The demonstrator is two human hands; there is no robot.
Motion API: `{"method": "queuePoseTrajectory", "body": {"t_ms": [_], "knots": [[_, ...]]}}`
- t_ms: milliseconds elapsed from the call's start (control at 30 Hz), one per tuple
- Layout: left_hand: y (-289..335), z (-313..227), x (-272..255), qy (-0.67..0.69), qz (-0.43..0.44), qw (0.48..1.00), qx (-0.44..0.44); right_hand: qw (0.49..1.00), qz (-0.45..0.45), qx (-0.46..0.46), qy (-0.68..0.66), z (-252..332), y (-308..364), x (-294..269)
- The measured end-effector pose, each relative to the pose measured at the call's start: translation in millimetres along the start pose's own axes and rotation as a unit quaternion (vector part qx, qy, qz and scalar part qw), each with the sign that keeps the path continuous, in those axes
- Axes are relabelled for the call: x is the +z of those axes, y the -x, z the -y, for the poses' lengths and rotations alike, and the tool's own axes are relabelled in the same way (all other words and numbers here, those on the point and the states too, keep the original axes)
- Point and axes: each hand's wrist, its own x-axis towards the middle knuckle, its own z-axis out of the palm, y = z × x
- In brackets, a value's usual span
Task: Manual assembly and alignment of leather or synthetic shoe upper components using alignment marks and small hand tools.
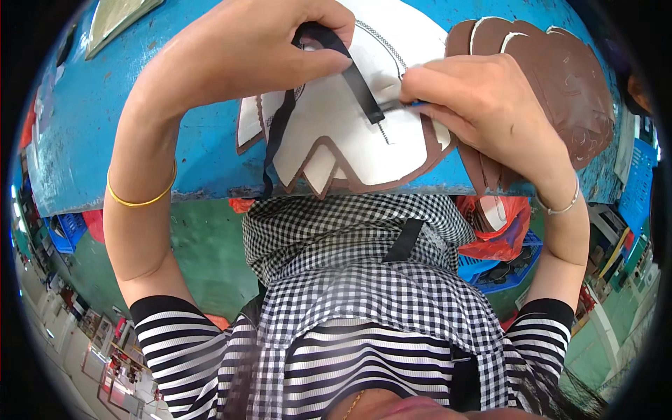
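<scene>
Your worn blue-painted worktable [210, 150] spans the upper view. Below it, your black-and-white gingham apron [371, 294] covers your front. Under the table, to your right, a blue plastic basket [498, 282] holds dark items too unclear to identify. At this basket, an open red plastic bag [514, 234] contains a pale piece edged in brown [492, 212]. A second blue plastic basket [66, 234] is under the table's left end, contents unclear. Any lettering on the background goods is too small to read.

The white shaped panel with brown edging [315, 126] lies on the table directly in front of you, its notched edge toward you. Just to its right is an overlapping stack of brown rounded pieces [560, 84].

Your left hand [280, 49] is closed on a narrow black strip [360, 87], thumb on top; one length slants across the panel, another hangs past the table edge. Your right hand [483, 91] is above the panel's right side, thumb and forefinger pinched on a slim dark item [413, 105], its type unclear. By the strip's end, the panel carries a short dark patterned line [383, 132].
</scene>
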Motion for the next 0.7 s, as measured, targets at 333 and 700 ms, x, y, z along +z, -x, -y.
{"method": "queuePoseTrajectory", "body": {"t_ms": [333,700], "knots": [[1.8,11.8,-3.5,0.066,0.030,0.997,0.030,0.994,-0.024,0.084,0.066,8.1,-25.4,-21.7],[42.7,33.9,1.0,0.237,-0.079,0.967,-0.045,0.991,-0.069,0.107,-0.051,16.0,-17.5,-12.9]]}}
